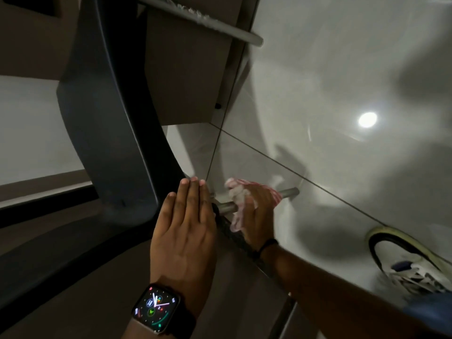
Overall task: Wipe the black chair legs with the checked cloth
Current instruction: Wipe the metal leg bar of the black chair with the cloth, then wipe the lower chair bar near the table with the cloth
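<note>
- The person's right hand (259,211) is closed around a crumpled red-and-white checked cloth (241,201), pressing it onto a thin grey-looking metal chair leg (289,192) that runs out across the glossy pale tiled floor (342,69).
- The cloth wraps the leg near its middle; the bare round end of the leg shows just past the hand, and a short bare stretch shows on the other side of it.
- The left hand (186,231) lies flat with fingers straight and together, holding nothing, resting on the chair just beside the cloth-wrapped leg.
- A dark smartwatch with a lit colourful dial (156,308) sits on the left wrist.
- A broad dark curved chair part (110,118) rises above the left hand.
- A second grey metal leg (203,18) sticks out far above the wrapped leg.
- A white and dark laced sneaker (406,260) rests on the floor, well apart from the wrapped leg.
</note>
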Available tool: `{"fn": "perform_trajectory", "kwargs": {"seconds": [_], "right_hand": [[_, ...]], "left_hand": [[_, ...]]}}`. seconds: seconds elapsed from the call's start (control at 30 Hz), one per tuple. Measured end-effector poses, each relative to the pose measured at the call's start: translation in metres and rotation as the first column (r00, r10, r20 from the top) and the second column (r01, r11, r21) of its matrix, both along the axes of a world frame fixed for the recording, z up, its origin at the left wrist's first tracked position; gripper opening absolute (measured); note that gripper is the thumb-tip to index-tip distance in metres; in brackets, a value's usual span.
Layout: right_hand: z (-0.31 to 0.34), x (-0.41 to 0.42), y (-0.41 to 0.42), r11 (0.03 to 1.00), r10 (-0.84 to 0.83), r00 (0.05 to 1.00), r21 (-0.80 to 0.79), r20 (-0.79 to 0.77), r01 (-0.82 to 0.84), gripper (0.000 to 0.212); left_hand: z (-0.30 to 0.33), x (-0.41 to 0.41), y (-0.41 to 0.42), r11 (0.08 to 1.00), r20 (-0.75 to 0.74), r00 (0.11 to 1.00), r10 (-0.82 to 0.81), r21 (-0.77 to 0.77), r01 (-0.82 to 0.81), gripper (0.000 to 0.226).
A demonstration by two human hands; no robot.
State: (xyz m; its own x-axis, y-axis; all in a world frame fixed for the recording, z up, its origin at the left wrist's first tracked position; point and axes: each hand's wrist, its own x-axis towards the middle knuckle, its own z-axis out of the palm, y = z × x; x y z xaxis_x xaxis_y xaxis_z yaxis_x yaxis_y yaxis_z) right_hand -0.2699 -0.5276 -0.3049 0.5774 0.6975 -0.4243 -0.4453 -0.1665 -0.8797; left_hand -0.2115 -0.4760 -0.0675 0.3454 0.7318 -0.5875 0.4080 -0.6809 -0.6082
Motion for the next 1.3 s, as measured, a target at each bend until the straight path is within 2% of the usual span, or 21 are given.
{"fn": "perform_trajectory", "kwargs": {"seconds": [0.07, 0.1, 0.23, 0.3, 0.37, 0.4, 0.47, 0.5, 0.57, 0.67, 0.77, 0.83, 0.93, 0.97, 1.03, 1.07, 1.17, 1.3], "right_hand": [[-0.041, 0.016, -0.006, 0.983, 0.062, 0.989, -0.161, -0.136, -0.084, 0.032], [-0.056, 0.024, -0.008, 0.974, 0.090, 0.980, -0.190, -0.179, -0.125, 0.039], [-0.051, 0.036, -0.005, 0.947, 0.133, 0.973, -0.265, -0.188, -0.181, 0.055], [-0.016, 0.026, 0.000, 0.973, 0.143, 0.984, -0.167, -0.103, -0.159, 0.051], [0.028, 0.011, 0.009, 0.994, 0.089, 0.995, 0.061, -0.042, -0.087, 0.036], [0.043, 0.004, 0.014, 0.991, 0.043, 0.998, 0.128, 0.042, -0.048, 0.030], [0.048, -0.004, 0.019, 0.984, 0.000, 0.989, 0.174, 0.148, -0.026, 0.032], [0.038, -0.003, 0.016, 0.987, 0.001, 0.992, 0.157, 0.127, -0.021, 0.034], [0.005, 0.002, 0.005, 0.998, 0.042, 0.997, 0.036, 0.061, -0.044, 0.031], [-0.049, 0.024, -0.009, 0.983, 0.080, 0.989, -0.157, -0.122, -0.099, 0.049], [-0.057, 0.043, -0.004, 0.923, 0.168, 0.963, -0.310, -0.210, -0.228, 0.051], [-0.023, 0.044, 0.006, 0.931, 0.146, 0.947, -0.285, -0.287, -0.230, 0.047], [0.054, 0.054, 0.016, 0.973, 0.145, 0.911, -0.112, -0.386, -0.202, 0.052], [0.075, 0.066, 0.021, 0.984, 0.112, 0.881, -0.075, -0.460, -0.164, 0.056], [0.106, 0.099, 0.036, 0.998, -0.019, 0.724, -0.053, -0.690, -0.024, 0.052], [0.116, 0.121, 0.046, 0.997, -0.071, 0.705, -0.077, -0.706, 0.024, 0.046], [0.139, 0.194, 0.084, 0.989, -0.093, 0.860, -0.146, -0.503, 0.021, 0.036], [0.161, 0.270, 0.151, 0.987, -0.121, 0.936, -0.139, -0.330, 0.079, 0.047]], "left_hand": [[-0.003, -0.001, 0.001, 0.999, 0.016, 1.000, -0.013, 0.030, 0.012, 0.065], [-0.004, -0.001, 0.002, 0.999, 0.018, 1.000, -0.020, 0.042, 0.020, 0.064], [-0.005, -0.005, 0.001, 0.999, 0.046, 0.999, -0.022, 0.042, 0.020, 0.064], [-0.004, -0.006, 0.002, 1.000, 0.029, 1.000, -0.002, 0.027, 0.001, 0.067], [-0.003, -0.007, 0.002, 1.000, 0.013, 1.000, -0.014, 0.014, 0.014, 0.067], [-0.003, -0.007, 0.002, 1.000, 0.012, 1.000, -0.016, 0.009, 0.016, 0.069], [-0.002, -0.006, 0.003, 1.000, 0.002, 1.000, -0.006, -0.001, 0.006, 0.072], [-0.003, -0.005, 0.003, 1.000, 0.006, 1.000, 0.000, -0.002, 0.000, 0.071], [-0.006, -0.003, 0.004, 1.000, 0.037, 0.999, -0.002, 0.007, 0.002, 0.068], [-0.011, -0.006, 0.005, 0.999, 0.089, 0.995, -0.037, 0.020, 0.035, 0.072], [-0.011, -0.007, 0.006, 1.000, 0.099, 0.995, 0.006, 0.009, -0.007, 0.074], [-0.009, -0.001, 0.008, 0.998, 0.079, 0.995, 0.056, -0.020, -0.055, 0.074], [-0.008, 0.013, 0.019, 0.992, 0.037, 0.992, 0.117, -0.056, -0.115, 0.074], [-0.006, 0.023, 0.026, 0.990, 0.060, 0.989, 0.133, -0.057, -0.130, 0.075], [0.003, 0.048, 0.042, 0.991, 0.187, 0.973, 0.134, -0.051, -0.126, 0.073], [0.009, 0.063, 0.053, 0.992, 0.261, 0.958, 0.122, -0.050, -0.113, 0.072], [0.034, 0.105, 0.097, 0.999, 0.373, 0.927, 0.040, -0.031, -0.030, 0.066], [0.057, 0.152, 0.178, 0.999, 0.436, 0.899, -0.029, 0.043, 0.011, 0.062]]}}
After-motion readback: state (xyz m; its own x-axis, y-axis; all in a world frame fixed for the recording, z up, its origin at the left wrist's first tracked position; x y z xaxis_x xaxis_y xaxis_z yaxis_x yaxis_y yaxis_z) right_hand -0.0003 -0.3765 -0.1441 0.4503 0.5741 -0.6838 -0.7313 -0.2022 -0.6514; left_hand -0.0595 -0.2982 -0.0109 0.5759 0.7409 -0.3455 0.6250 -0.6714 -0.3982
